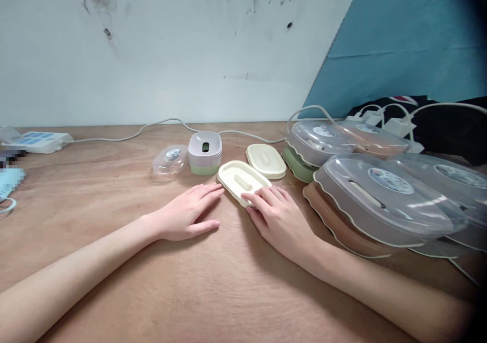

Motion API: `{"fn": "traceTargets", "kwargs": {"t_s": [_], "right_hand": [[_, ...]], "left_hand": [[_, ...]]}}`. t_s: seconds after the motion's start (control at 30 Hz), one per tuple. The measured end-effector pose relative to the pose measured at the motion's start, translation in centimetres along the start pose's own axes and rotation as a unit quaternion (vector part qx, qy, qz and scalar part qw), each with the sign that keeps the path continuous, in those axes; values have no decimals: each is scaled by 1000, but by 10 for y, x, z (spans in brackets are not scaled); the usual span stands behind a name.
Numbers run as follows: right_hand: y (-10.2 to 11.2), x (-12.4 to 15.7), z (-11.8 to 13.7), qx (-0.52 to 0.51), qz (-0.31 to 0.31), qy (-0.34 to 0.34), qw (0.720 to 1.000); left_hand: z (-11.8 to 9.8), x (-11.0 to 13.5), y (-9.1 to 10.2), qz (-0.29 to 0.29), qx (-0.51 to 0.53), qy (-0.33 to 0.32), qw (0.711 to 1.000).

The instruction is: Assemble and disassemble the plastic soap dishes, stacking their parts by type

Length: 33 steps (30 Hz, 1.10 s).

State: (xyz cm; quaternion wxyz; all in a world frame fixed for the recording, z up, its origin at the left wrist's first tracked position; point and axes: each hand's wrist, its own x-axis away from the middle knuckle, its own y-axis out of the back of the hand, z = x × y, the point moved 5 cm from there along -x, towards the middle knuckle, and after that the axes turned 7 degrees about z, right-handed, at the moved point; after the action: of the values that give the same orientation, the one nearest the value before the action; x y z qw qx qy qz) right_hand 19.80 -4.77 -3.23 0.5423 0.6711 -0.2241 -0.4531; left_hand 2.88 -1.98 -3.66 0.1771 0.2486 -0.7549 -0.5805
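Note:
My right hand [279,216] has its fingers on top of a cream plastic lid [230,175] and its thumb at the near edge, gripping it by the right front side. The lid has a raised bar in its middle and lies close to the table. My left hand [188,213] rests flat on the wood with fingers stretched out, the tips close to the lid's left edge. Behind that lid lies a second cream lid [266,159]. A small lilac box with a green base [205,155] and a slot stands to the left, beside a round clear cover [171,161].
Stacked lilac, brown and green containers with clear covers [384,185] fill the right side. A white cable [133,136] runs along the back from a power strip [40,141]. A light-blue mask [9,183] lies at the left edge, and a wall [171,54] bounds the wooden table [182,292].

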Motion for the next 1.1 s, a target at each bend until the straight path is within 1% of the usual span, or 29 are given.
{"fn": "traceTargets", "kwargs": {"t_s": [0.1,0.13,0.17,0.27,0.33,0.4,0.5,0.6,0.73,0.83,1.0,1.03,1.07,1.1], "right_hand": [[-1,1,3,-61,-1,37,997],[0,1,4,-87,0,53,995],[1,1,5,-114,2,72,991],[4,2,8,-191,34,130,972],[5,2,10,-229,66,152,959],[6,2,9,-245,73,144,956],[4,1,3,-247,72,99,961],[-4,0,-3,-251,117,68,959],[-9,0,-9,-240,169,68,954],[-7,-1,-12,-229,181,83,953],[-4,-2,-11,-206,180,105,956],[-4,-2,-10,-203,180,107,957],[-4,-1,-10,-200,179,107,957],[-5,-1,-10,-198,178,107,958]], "left_hand": [[4,2,9,-115,30,29,992],[4,3,11,-136,34,33,990],[5,3,11,-141,35,33,989],[5,1,7,-110,30,22,993],[6,0,3,-80,26,10,996],[6,0,0,-54,27,-4,998],[6,1,-2,-31,31,-9,999],[7,2,-1,-22,38,-4,999],[6,2,1,4,34,-30,999],[7,3,1,20,29,-46,998],[8,5,-1,16,12,-53,998],[7,5,-1,7,6,-61,998],[7,5,2,-14,-5,-71,997],[6,4,6,-50,-22,-77,996]]}}
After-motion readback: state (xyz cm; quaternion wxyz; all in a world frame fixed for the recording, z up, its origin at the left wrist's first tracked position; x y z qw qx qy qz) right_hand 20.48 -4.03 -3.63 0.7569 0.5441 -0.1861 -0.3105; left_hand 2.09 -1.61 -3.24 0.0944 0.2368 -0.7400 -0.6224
